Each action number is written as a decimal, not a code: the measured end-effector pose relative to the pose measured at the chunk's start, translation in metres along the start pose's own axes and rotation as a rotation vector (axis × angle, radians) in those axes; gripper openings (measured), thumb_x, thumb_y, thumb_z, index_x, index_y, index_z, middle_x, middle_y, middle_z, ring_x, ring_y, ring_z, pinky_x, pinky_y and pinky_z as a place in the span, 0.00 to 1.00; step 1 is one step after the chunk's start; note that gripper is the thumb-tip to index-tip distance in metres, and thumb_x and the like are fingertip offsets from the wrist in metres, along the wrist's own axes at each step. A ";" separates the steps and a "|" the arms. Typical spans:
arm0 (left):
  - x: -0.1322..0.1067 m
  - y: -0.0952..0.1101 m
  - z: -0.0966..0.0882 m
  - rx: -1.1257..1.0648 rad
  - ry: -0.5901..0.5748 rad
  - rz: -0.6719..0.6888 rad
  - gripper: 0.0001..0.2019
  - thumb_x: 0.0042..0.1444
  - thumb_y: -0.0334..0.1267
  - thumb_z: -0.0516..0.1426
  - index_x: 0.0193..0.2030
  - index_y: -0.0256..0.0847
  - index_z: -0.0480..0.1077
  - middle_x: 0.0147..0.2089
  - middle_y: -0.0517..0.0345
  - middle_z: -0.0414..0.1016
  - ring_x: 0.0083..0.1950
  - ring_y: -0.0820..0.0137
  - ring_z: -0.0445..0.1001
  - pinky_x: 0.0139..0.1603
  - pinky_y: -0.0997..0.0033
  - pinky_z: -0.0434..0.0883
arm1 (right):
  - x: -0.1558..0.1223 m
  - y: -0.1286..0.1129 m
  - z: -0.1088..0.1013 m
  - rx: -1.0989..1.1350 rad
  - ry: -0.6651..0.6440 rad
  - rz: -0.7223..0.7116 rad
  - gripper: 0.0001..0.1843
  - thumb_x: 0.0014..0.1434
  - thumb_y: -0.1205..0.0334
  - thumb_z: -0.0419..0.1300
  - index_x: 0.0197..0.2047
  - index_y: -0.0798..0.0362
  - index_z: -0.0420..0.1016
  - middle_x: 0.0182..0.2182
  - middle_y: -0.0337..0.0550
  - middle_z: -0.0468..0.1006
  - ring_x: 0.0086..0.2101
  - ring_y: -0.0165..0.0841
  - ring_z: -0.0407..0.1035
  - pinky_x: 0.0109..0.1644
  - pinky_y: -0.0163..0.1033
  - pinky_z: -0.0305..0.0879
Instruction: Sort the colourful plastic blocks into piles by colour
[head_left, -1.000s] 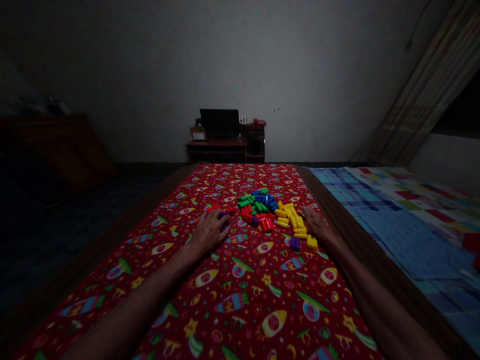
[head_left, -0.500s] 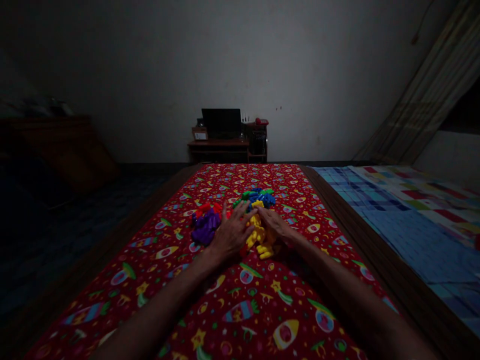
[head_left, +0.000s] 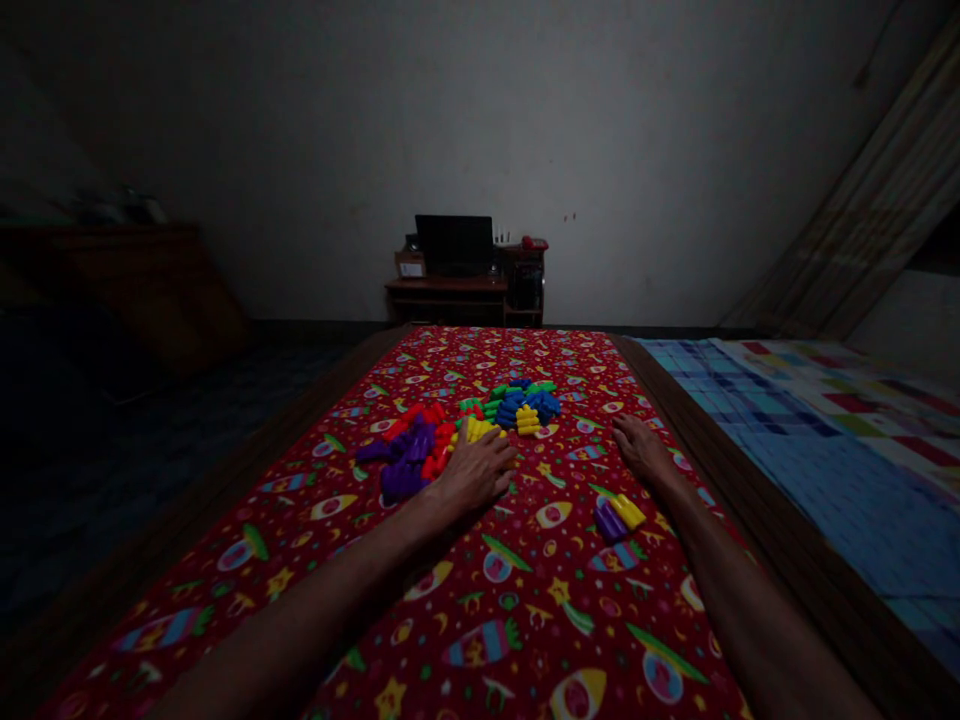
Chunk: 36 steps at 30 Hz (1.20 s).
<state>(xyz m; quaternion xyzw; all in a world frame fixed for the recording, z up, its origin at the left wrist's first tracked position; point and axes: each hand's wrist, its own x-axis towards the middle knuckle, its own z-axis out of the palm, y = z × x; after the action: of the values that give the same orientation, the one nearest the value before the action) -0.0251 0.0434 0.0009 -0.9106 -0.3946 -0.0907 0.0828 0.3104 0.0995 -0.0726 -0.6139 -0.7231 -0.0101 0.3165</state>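
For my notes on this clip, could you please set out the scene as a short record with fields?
Left hand: fingers against yellow blocks at the near edge of a pile of plastic blocks
Right hand: flat on the red patterned cloth, holding nothing
Nearest to right hand: a purple block and a yellow block, lying together
Rest: checked blanket to the right; desk with monitor by the far wall; curtain

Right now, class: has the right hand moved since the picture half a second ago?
Yes: the right hand has shifted rightward, away from the blocks, nearer the wooden bed frame.
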 end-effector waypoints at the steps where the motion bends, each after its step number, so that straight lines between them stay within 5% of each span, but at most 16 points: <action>1: -0.008 -0.011 0.000 0.013 0.010 -0.023 0.08 0.61 0.40 0.53 0.45 0.44 0.70 0.51 0.54 0.75 0.62 0.58 0.64 0.68 0.40 0.46 | 0.000 0.000 0.001 -0.013 0.005 -0.004 0.21 0.62 0.57 0.48 0.49 0.56 0.77 0.52 0.58 0.75 0.55 0.46 0.66 0.61 0.54 0.59; 5: -0.036 -0.050 -0.001 0.061 0.029 -0.098 0.09 0.62 0.40 0.52 0.44 0.44 0.71 0.50 0.53 0.75 0.61 0.58 0.65 0.67 0.41 0.48 | 0.000 -0.002 0.004 -0.032 0.022 -0.024 0.22 0.63 0.58 0.47 0.50 0.58 0.77 0.53 0.60 0.74 0.55 0.47 0.66 0.61 0.55 0.59; 9: -0.027 -0.059 -0.006 0.135 0.092 -0.205 0.12 0.64 0.39 0.48 0.45 0.42 0.72 0.51 0.49 0.75 0.59 0.55 0.67 0.67 0.35 0.45 | -0.001 -0.004 0.006 -0.042 0.046 -0.028 0.21 0.63 0.59 0.47 0.51 0.57 0.76 0.53 0.59 0.74 0.55 0.47 0.66 0.60 0.55 0.60; 12: 0.005 -0.024 -0.009 0.120 0.143 -0.132 0.15 0.66 0.40 0.46 0.53 0.42 0.69 0.61 0.45 0.68 0.63 0.56 0.63 0.67 0.35 0.44 | -0.001 -0.005 0.008 -0.064 0.046 -0.007 0.22 0.63 0.59 0.46 0.51 0.58 0.76 0.52 0.59 0.75 0.54 0.47 0.66 0.60 0.54 0.60; 17: 0.053 0.079 0.009 -0.140 0.107 0.353 0.20 0.63 0.51 0.50 0.61 0.53 0.63 0.68 0.58 0.59 0.69 0.57 0.55 0.67 0.42 0.51 | -0.001 -0.004 0.008 -0.024 0.083 -0.018 0.23 0.63 0.59 0.46 0.52 0.58 0.75 0.52 0.58 0.75 0.55 0.46 0.66 0.61 0.54 0.60; 21: 0.069 0.110 0.030 -0.205 0.121 0.312 0.19 0.61 0.51 0.51 0.54 0.47 0.70 0.58 0.55 0.71 0.62 0.57 0.63 0.67 0.41 0.51 | 0.001 -0.001 0.009 0.031 0.117 -0.017 0.22 0.62 0.60 0.45 0.50 0.56 0.77 0.50 0.56 0.76 0.53 0.45 0.68 0.60 0.55 0.62; 26: 0.095 0.081 0.039 -0.086 0.142 0.191 0.15 0.59 0.44 0.52 0.46 0.39 0.73 0.52 0.48 0.74 0.62 0.55 0.63 0.70 0.41 0.44 | 0.002 0.000 0.009 0.042 0.136 -0.025 0.22 0.61 0.59 0.46 0.48 0.56 0.77 0.47 0.56 0.78 0.50 0.45 0.70 0.58 0.54 0.63; 31: 0.129 0.043 0.038 0.071 0.153 0.072 0.14 0.60 0.35 0.51 0.48 0.35 0.73 0.62 0.41 0.66 0.67 0.52 0.57 0.69 0.35 0.40 | 0.002 -0.003 0.008 0.022 0.111 0.015 0.23 0.62 0.58 0.46 0.49 0.59 0.77 0.50 0.59 0.76 0.52 0.47 0.69 0.59 0.54 0.62; 36: 0.162 0.007 0.037 0.017 0.088 -0.079 0.16 0.62 0.39 0.51 0.54 0.46 0.72 0.67 0.51 0.62 0.66 0.47 0.58 0.64 0.27 0.43 | 0.001 -0.002 0.008 -0.006 0.109 0.012 0.23 0.62 0.58 0.45 0.50 0.56 0.77 0.52 0.56 0.76 0.54 0.45 0.68 0.60 0.53 0.61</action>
<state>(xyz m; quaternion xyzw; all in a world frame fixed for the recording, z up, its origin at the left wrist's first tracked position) 0.0929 0.1605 0.0020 -0.8886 -0.4272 -0.1304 0.1043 0.3048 0.1031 -0.0783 -0.6176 -0.7011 -0.0437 0.3537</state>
